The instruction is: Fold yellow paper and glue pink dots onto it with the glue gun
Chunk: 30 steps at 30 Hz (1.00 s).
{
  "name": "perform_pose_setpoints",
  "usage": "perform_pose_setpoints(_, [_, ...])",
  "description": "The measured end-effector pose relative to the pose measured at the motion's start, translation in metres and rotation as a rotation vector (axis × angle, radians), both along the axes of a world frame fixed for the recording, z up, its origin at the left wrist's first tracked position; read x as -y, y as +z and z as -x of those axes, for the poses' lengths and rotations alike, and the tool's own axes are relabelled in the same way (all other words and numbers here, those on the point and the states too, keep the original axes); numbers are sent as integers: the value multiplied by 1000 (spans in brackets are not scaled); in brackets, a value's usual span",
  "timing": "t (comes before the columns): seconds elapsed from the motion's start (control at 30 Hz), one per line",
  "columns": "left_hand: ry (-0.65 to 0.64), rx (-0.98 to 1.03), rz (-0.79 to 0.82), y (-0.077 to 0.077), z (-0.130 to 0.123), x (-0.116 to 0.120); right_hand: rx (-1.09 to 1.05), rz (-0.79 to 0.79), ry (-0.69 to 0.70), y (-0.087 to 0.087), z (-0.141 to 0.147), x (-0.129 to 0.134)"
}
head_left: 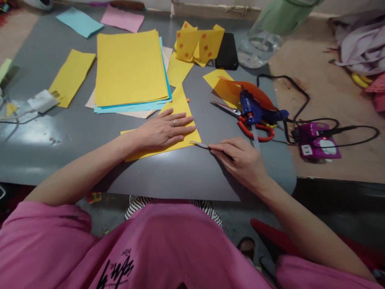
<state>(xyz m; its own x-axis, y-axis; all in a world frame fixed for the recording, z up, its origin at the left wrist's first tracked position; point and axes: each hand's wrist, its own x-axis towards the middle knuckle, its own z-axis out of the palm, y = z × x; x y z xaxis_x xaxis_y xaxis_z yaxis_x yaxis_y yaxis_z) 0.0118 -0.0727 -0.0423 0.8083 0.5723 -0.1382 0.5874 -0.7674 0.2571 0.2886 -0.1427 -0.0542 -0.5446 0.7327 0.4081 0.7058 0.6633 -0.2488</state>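
Flat on a yellow paper piece (189, 134) near the table's front edge lies my left hand (165, 129), palm down, fingers stretched out, a ring on one finger. The paper has an angled shape with a corner pointing right. My right hand (237, 158) is closed around a thin metal tool (201, 145), whose tip touches or hovers at that corner; which one I cannot tell. Behind my left hand is a stack of yellow sheets (130, 68) over blue ones. Red-handled scissors (225, 108) and a blue glue gun (251, 106) lie beyond my right hand.
On the grey table (180, 176) stand a folded yellow paper piece with orange spots (204, 43) and a clear container (258, 46). A black phone (227, 52) lies between them. Black cables run to a purple power socket (319, 140) at right. A white plug (43, 101) lies left.
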Motion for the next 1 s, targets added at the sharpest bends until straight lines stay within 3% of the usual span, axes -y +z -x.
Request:
perform_pose_setpoints(0.2, [10, 33, -15, -1, -1, 2, -27, 17, 33, -1, 13, -4])
perform_pose_setpoints(0.4, [9, 19, -3, 0, -1, 2, 43, -4, 154, 4, 8, -11])
perform_pose_setpoints(0.77, [4, 27, -7, -1, -3, 2, 35, -18, 189, 4, 16, -16])
perform_pose_setpoints(1.0, [-38, 76, -59, 2, 36, -4, 16, -13, 139, 3, 13, -16])
